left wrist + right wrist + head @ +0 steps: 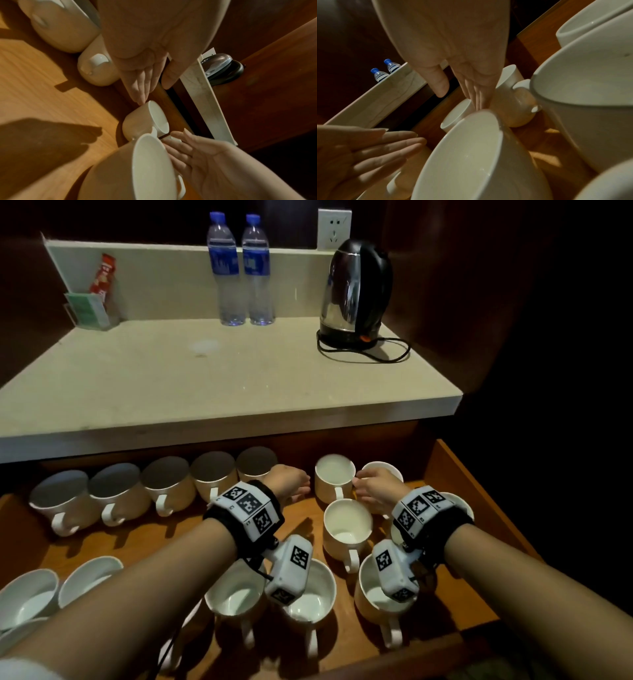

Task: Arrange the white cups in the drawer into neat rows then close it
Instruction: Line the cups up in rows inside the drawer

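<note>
Open wooden drawer (455,474), pulled out beneath a pale stone surface (212,385).

Left hand (291,479): reaching to the back of the drawer, fingers (140,86) straight and together, thumb apart, holding nothing. Fingertips at or just short of the rim of an upright white cup (335,478); contact not certain from the left wrist view.

Right hand (375,489): flat, fingers (477,94) extended and close together, on the far side of that same cup from the left hand, at its wall; holding nothing. Further cup (383,469) directly beyond the right hand, partly hidden by it.

Back row, outward from the left hand: five white cups (168,479) side by side along the drawer's rear, handles toward the person.

Below the right hand: one upright cup (347,527), handle toward the person; another cup (455,505) mostly hidden behind the right wrist band.

Front of drawer, under both forearms: several more cups (236,592), openings up, handles toward the person, spacing uneven; two (30,594) at the far outer side of the left arm.

On the surface above: two water bottles (239,268) with blue labels, an electric kettle (356,289) on its base with a looped cord, a clear holder (90,308) with packets. Wall socket (334,229) behind the kettle.
</note>
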